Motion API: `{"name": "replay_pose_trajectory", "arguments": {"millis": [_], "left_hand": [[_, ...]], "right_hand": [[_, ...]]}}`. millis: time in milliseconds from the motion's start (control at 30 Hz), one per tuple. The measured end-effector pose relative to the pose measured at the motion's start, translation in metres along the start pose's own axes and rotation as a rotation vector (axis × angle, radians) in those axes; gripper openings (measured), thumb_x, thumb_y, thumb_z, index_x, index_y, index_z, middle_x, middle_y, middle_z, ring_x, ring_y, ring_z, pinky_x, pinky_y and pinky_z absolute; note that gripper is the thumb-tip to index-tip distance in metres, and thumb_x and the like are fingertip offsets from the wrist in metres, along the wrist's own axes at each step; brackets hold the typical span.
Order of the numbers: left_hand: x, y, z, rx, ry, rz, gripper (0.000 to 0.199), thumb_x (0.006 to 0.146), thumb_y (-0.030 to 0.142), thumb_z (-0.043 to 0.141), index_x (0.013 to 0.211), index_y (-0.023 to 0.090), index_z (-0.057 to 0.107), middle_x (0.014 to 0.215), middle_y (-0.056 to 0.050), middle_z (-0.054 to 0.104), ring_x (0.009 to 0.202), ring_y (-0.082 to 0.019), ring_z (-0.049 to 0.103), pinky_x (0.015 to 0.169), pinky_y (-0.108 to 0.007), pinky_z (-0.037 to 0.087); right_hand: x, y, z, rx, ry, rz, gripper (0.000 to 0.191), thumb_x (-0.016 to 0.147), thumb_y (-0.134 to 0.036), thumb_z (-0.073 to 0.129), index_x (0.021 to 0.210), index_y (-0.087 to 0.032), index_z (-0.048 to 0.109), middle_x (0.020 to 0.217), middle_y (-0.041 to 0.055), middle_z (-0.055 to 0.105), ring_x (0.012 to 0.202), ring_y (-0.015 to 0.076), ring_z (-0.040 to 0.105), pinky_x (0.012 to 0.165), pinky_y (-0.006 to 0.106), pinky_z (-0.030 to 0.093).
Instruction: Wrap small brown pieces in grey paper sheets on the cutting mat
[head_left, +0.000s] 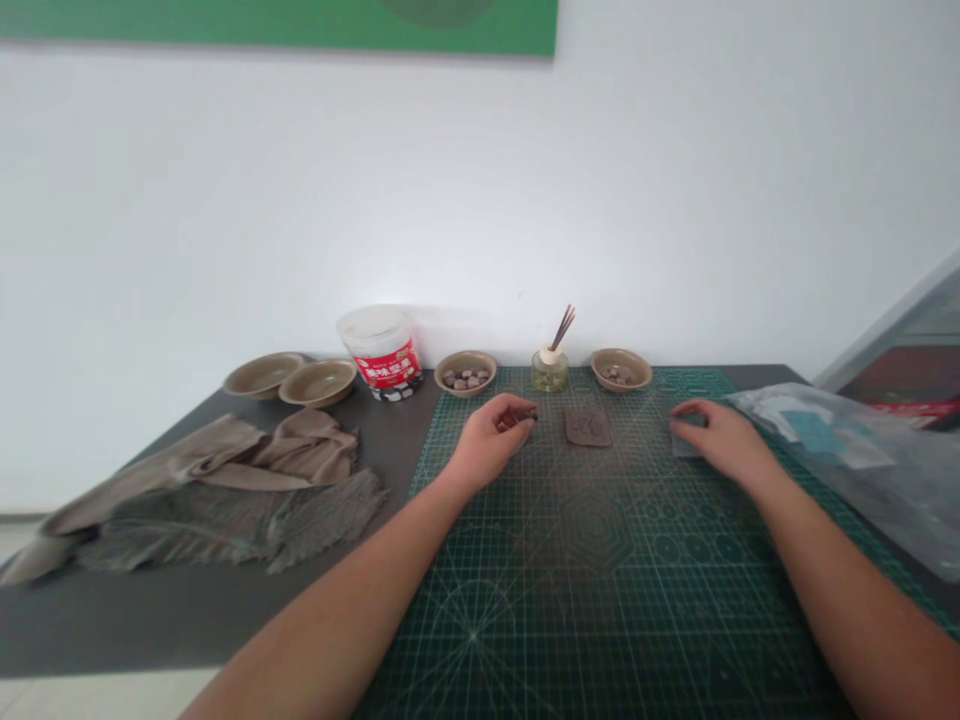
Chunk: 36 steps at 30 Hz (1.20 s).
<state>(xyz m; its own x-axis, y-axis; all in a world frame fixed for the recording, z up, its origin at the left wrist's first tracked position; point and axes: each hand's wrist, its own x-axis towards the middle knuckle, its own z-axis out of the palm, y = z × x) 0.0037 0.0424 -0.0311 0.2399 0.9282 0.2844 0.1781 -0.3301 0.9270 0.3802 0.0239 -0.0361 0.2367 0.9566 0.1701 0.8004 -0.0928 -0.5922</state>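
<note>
My left hand (491, 437) rests on the green cutting mat (570, 580), its fingertips pinched on a small dark piece beside a flat brown clay slab (587, 427). My right hand (716, 435) lies palm down on a small grey flat piece (684, 443) at the mat's right side, next to a plastic bag. What the left fingers pinch is too small to name.
Along the wall stand two empty brown bowls (292, 378), a white tub with a red label (381, 352), a bowl of small lumps (466, 373), a reed diffuser jar (550, 366) and another bowl (620, 368). Grey-brown cloth (225, 490) lies left; a plastic bag (862, 455) right.
</note>
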Motion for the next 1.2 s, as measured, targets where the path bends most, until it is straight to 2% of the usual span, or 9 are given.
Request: {"name": "replay_pose_trajectory", "arguments": {"millis": [233,333,433,567,667,733,900,1033,1200], "left_hand": [[0.0,-0.004,0.001,0.005,-0.02,-0.005,0.024,0.084,0.028,0.07,0.106,0.017,0.071,0.079,-0.001,0.062,0.068,-0.012,0.054,0.062,-0.024,0.043],[-0.002,-0.001,0.003,-0.022,-0.055,-0.014,0.027,0.085,0.028,0.069,0.11,0.018,0.069,0.08,-0.001,0.062,0.069,-0.012,0.056,0.063,-0.024,0.045],[-0.005,0.003,0.007,-0.065,-0.1,-0.053,0.026,0.087,0.029,0.068,0.111,0.018,0.067,0.081,-0.001,0.062,0.069,-0.012,0.058,0.064,-0.025,0.048],[-0.007,0.006,0.012,-0.144,-0.107,-0.082,0.023,0.084,0.026,0.07,0.105,0.017,0.064,0.08,0.001,0.061,0.067,-0.011,0.058,0.062,-0.024,0.048],[-0.007,0.006,0.012,-0.18,-0.09,-0.098,0.025,0.082,0.023,0.072,0.104,0.017,0.063,0.081,0.0,0.064,0.069,-0.012,0.06,0.064,-0.024,0.049],[-0.006,0.005,0.011,-0.195,-0.088,-0.114,0.025,0.082,0.022,0.072,0.105,0.016,0.064,0.08,0.0,0.066,0.069,-0.012,0.062,0.066,-0.025,0.05],[-0.007,0.007,0.012,-0.192,-0.041,-0.172,0.026,0.079,0.02,0.076,0.103,0.016,0.067,0.081,-0.001,0.069,0.073,-0.013,0.064,0.071,-0.026,0.052],[-0.009,0.011,0.014,-0.176,-0.036,-0.196,0.019,0.078,0.022,0.078,0.093,0.016,0.069,0.085,-0.002,0.072,0.076,-0.013,0.065,0.072,-0.026,0.051],[-0.013,0.015,0.016,-0.061,-0.097,-0.169,0.01,0.082,0.024,0.073,0.086,0.017,0.067,0.079,-0.001,0.069,0.071,-0.013,0.063,0.067,-0.025,0.048]], "right_hand": [[-0.005,-0.003,0.002,0.139,-0.064,-0.003,0.04,0.076,-0.035,0.068,0.113,-0.02,0.069,0.082,0.0042,0.073,0.063,0.0197,0.065,0.06,0.031,0.048],[-0.013,-0.031,-0.001,0.612,-0.013,0.079,0.04,0.077,-0.036,0.069,0.114,-0.024,0.062,0.08,0.0,0.068,0.064,0.0184,0.064,0.055,0.029,0.049],[-0.023,-0.08,0.001,0.826,-0.053,0.109,0.022,0.073,-0.027,0.07,0.094,-0.021,0.068,0.077,-0.0002,0.066,0.059,0.0132,0.056,0.049,0.023,0.042],[-0.032,-0.138,0.017,1.202,-0.516,-0.026,0.055,0.063,-0.01,0.063,0.115,-0.024,0.072,0.121,0.0064,0.069,0.091,0.0183,0.065,0.065,0.027,0.051],[-0.035,-0.153,0.04,1.287,-0.654,-0.124,0.074,0.057,-0.004,0.07,0.126,-0.03,0.068,0.131,0.0042,0.067,0.095,0.0175,0.065,0.073,0.028,0.052],[-0.035,-0.15,0.057,1.235,-0.615,-0.135,0.067,0.064,-0.01,0.075,0.128,-0.029,0.067,0.125,0.0048,0.071,0.097,0.0189,0.067,0.078,0.031,0.053],[-0.036,-0.135,0.08,0.887,-0.338,-0.193,0.027,0.086,-0.04,0.072,0.105,-0.021,0.077,0.104,0.0061,0.078,0.097,0.0238,0.07,0.09,0.04,0.052],[-0.04,-0.133,0.08,0.691,-0.16,-0.384,0.018,0.088,-0.033,0.07,0.104,-0.023,0.071,0.11,0.0045,0.076,0.101,0.0229,0.071,0.092,0.038,0.053],[-0.047,-0.135,0.081,0.555,-0.129,-0.602,0.018,0.087,-0.009,0.06,0.098,-0.024,0.06,0.108,0.004,0.074,0.097,0.0201,0.071,0.086,0.034,0.055]]}}
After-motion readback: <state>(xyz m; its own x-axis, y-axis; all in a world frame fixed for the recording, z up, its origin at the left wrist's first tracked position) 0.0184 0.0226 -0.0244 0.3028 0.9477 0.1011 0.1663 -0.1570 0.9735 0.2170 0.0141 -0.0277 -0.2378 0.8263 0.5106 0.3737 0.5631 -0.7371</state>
